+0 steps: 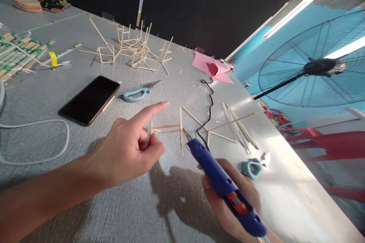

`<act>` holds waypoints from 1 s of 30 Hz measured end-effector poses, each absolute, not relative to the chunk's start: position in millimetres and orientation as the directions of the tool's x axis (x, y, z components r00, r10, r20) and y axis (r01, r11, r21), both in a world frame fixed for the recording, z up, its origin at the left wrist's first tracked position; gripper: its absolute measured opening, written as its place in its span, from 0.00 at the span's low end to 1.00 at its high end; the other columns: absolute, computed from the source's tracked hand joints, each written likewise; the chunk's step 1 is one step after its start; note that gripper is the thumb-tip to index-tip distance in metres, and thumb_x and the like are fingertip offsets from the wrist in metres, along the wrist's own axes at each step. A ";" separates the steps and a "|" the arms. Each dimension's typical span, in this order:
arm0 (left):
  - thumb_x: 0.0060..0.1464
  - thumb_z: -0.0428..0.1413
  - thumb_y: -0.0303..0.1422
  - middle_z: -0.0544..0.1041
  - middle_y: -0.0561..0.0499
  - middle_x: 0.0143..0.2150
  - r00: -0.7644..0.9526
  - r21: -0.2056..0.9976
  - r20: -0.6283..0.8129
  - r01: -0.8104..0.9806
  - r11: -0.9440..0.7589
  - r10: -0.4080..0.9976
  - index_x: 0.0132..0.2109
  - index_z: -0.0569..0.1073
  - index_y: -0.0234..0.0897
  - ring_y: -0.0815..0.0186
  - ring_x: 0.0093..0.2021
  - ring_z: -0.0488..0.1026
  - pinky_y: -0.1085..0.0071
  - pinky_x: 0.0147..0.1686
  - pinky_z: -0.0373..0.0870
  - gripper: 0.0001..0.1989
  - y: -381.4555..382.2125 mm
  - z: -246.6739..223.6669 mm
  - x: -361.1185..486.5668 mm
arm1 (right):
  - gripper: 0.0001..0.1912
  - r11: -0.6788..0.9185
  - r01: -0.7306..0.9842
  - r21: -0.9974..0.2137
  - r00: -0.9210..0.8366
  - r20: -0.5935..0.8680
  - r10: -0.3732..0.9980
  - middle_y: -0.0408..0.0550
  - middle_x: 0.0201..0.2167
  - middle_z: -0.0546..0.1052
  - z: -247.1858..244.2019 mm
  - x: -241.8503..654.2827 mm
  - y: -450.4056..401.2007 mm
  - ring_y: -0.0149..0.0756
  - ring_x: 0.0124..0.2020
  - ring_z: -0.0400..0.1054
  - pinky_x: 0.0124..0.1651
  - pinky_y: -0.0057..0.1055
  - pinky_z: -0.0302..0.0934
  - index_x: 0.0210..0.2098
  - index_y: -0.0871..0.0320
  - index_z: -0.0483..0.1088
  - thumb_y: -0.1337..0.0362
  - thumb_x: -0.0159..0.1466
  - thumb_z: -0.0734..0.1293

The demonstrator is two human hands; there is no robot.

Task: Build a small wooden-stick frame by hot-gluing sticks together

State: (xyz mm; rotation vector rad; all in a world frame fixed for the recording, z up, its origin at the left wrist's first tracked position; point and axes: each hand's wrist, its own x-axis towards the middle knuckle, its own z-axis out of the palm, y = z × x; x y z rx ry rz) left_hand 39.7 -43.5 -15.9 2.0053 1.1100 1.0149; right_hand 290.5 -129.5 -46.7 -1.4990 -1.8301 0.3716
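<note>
Between the thumb and curled fingers of my left hand [134,142] is one end of a small stick frame [168,127], made of thin wooden sticks; my index finger points out above it. My right hand [228,193] is wrapped round a blue glue gun [219,178], whose nozzle [187,135] is at the frame's right-hand upright. Whether the nozzle touches the wood I cannot tell. Just beyond the nozzle, a second joined-stick piece [208,130] lies on the table. A black cord [211,102] runs away behind the glue gun.
Light-blue scissors [137,94] and a phone [89,100] lie left of centre. Several stick structures [139,47] stand at the back. Packaged sticks [23,53] and a white cable [65,136] are at left. Loose sticks [239,127], another blue-handled cutter [252,168] and pink paper [205,64] are at right.
</note>
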 end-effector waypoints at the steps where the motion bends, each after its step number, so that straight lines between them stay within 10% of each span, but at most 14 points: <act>1: 0.58 0.53 0.26 0.61 0.66 0.13 0.350 0.797 0.322 0.401 -0.452 0.880 0.71 0.65 0.36 0.72 0.15 0.59 0.76 0.23 0.66 0.33 -43.6 -15.7 39.8 | 0.08 0.280 0.722 -0.632 -0.054 0.352 0.934 0.35 0.19 0.69 -46.7 290.3 -129.5 0.29 0.15 0.60 0.20 0.26 0.56 0.41 0.51 0.71 0.63 0.60 0.67; 30: 0.57 0.53 0.25 0.60 0.67 0.13 0.332 0.805 0.316 0.401 -0.436 0.889 0.70 0.65 0.34 0.73 0.16 0.57 0.77 0.24 0.64 0.33 -44.4 -13.5 40.4 | 0.11 0.423 0.728 -0.539 -0.233 0.386 0.893 0.32 0.17 0.67 -43.2 300.0 -125.9 0.28 0.13 0.60 0.18 0.24 0.56 0.43 0.50 0.66 0.64 0.60 0.68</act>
